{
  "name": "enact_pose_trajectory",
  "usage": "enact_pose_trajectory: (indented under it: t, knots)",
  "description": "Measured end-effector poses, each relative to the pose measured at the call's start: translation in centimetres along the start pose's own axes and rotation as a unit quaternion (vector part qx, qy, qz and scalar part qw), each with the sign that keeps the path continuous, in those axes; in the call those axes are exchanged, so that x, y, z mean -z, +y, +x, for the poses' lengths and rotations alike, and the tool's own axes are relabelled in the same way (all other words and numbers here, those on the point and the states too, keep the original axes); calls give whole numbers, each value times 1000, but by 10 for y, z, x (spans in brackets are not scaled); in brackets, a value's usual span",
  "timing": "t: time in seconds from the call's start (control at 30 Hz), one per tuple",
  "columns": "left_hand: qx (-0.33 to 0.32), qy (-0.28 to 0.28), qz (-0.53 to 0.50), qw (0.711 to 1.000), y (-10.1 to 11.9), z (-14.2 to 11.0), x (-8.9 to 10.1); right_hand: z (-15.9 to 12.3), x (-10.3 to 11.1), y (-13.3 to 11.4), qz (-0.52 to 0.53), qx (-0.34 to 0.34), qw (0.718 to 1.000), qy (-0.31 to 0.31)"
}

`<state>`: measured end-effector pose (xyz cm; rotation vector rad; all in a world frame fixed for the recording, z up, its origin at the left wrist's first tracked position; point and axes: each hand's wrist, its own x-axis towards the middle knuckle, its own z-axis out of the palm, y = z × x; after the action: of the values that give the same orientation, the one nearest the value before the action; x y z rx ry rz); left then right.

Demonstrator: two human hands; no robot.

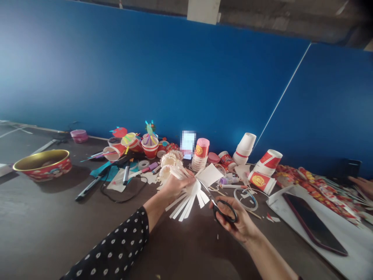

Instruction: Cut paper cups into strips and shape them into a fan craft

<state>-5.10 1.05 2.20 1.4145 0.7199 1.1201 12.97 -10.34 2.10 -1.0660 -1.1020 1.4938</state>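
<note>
My left hand [178, 184] is closed on a white paper cup [194, 189] whose wall is cut into several long strips. The strips fan out below and to the left, and a wide uncut piece of the wall [210, 175] sticks out at the upper right. In my right hand [233, 221] is a pair of scissors [225, 210] with black handles, fingers through the loops. Its blades point up and left toward the cup, at the side of the uncut piece. Whether paper lies between the blades I cannot tell.
Stacked paper cups [244, 149] and paper scraps line the back by the blue panel [163, 70]. A red and gold bowl [43, 173] stands left, near a box cutter [93, 186]. A dark phone [314, 223] lies on a white sheet at right, near another person's hand [361, 184].
</note>
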Motion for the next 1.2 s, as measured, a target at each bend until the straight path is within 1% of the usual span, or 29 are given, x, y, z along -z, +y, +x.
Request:
enact_pose_trajectory:
  t: [0.17, 0.37, 0.6, 0.83, 0.97, 1.2]
  knots:
    - [-1, 5, 6, 1000, 1, 0, 0, -1, -5, 0, 9, 12, 1000, 19]
    - [20, 21, 2, 1000, 0, 1, -1, 0, -8, 2, 6, 6, 1000, 23]
    - [26, 6, -23, 999, -3, 0, -2, 3, -3, 7, 9, -10, 1000, 23]
    - [35, -19, -1, 999, -1, -1, 2, 4, 0, 9, -1, 21, 1000, 16]
    - [43, -34, -5, 998, 3, -2, 2, 2, -2, 7, -6, 21, 1000, 20]
    - [45, -44, -13, 998, 4, -3, 2, 2, -7, 2, -29, 4, 999, 21]
